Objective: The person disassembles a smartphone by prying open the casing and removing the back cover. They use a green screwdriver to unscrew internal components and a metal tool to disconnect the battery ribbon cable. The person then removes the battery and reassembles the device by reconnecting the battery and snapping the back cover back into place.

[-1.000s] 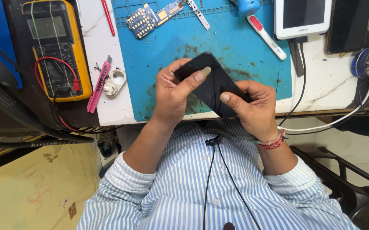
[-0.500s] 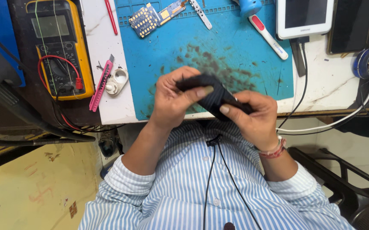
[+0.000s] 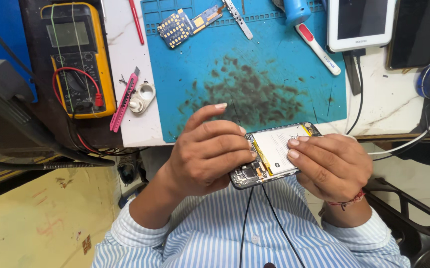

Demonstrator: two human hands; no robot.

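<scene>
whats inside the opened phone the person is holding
Inside the opened black smartphone a large white battery with yellow edging shows, plus dark circuitry at the lower left end. The left hand and right hand fingers cover both long edges, hiding what lies beneath them.

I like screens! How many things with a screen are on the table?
3: a yellow multimeter at far left, a white tablet at top right, a dark phone beside it. More may be out of view.
</scene>
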